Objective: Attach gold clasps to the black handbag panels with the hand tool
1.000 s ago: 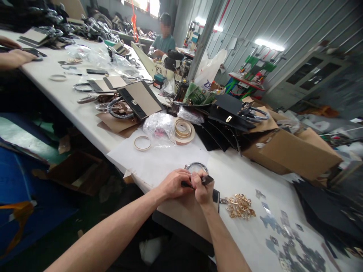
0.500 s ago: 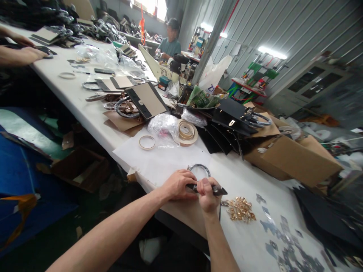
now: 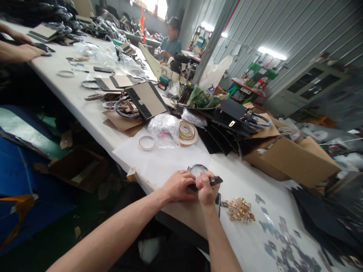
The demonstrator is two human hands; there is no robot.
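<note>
At the table's near edge a beige bag panel (image 3: 185, 212) with a dark border lies under my hands. Its wrapped, looped handle (image 3: 198, 166) sticks out beyond them. My left hand (image 3: 179, 186) presses on the panel's far end, its fingers bent around that edge. My right hand (image 3: 206, 187) is closed in a fist around a dark hand tool (image 3: 216, 180), whose blunt end juts out to the right. The tool's other end is hidden between my hands, so its kind cannot be told. A heap of small gold metal fittings (image 3: 241, 210) lies right of my right hand.
Flat grey metal plates (image 3: 289, 241) and stacked black pieces (image 3: 326, 219) lie to the right. Beyond my hands are a tape roll (image 3: 191, 140), a thin ring (image 3: 146, 142), plastic wrap (image 3: 163, 126), bag parts (image 3: 150, 100) and a cardboard box (image 3: 295, 156). A co-worker's hands (image 3: 24, 51) are far left.
My right hand has shifted slightly up, and the tool's visible end has swung up and left. My left hand stays nearly in place.
</note>
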